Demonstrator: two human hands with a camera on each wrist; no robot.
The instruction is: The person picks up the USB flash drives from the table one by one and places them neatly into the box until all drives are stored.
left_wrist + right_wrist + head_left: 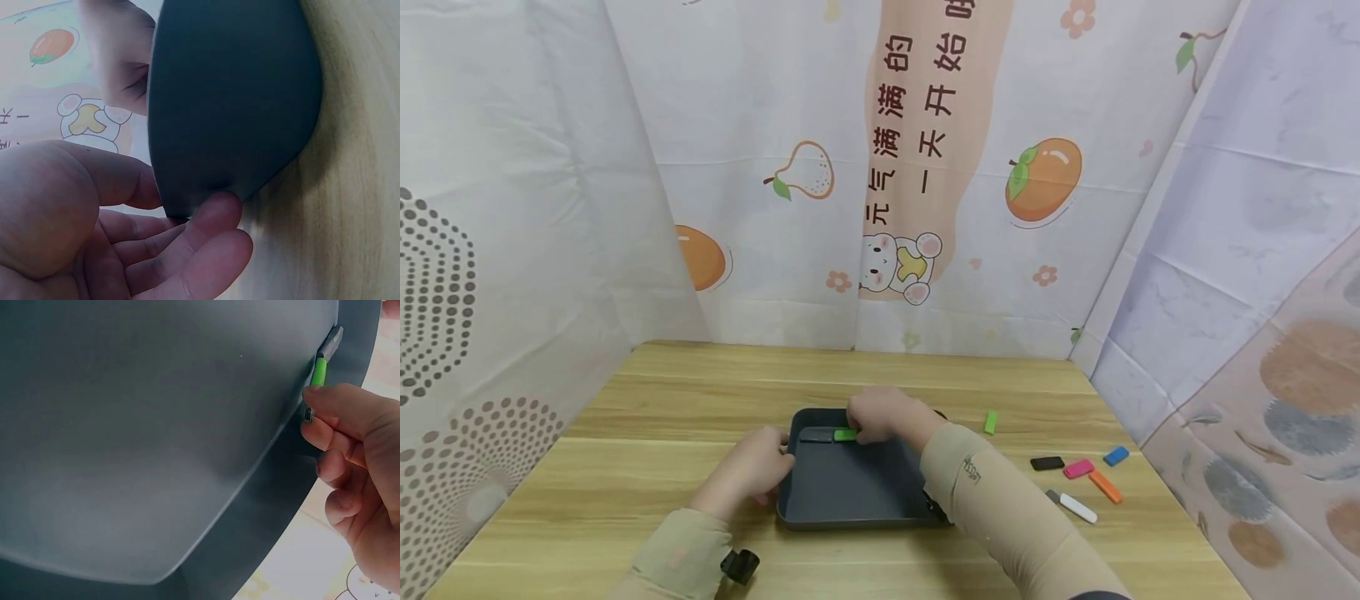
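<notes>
Green stick (846, 435) at 11 o'clock in your tray (853, 492).
Your right hand (876, 412) pinches it; left hand (758, 462), curled, grips the tray at 9 o'clock.

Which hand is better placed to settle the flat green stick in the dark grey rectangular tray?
Likely the right hand: it pinches the flat green stick along the far side of the dark grey tray, while the left hand holds its left side.

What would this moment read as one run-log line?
right hand: pinches green stick in tray; left hand: grips tray's left side; grey stick: in tray, left of green stick; orange stick: on table, right of tray
</notes>
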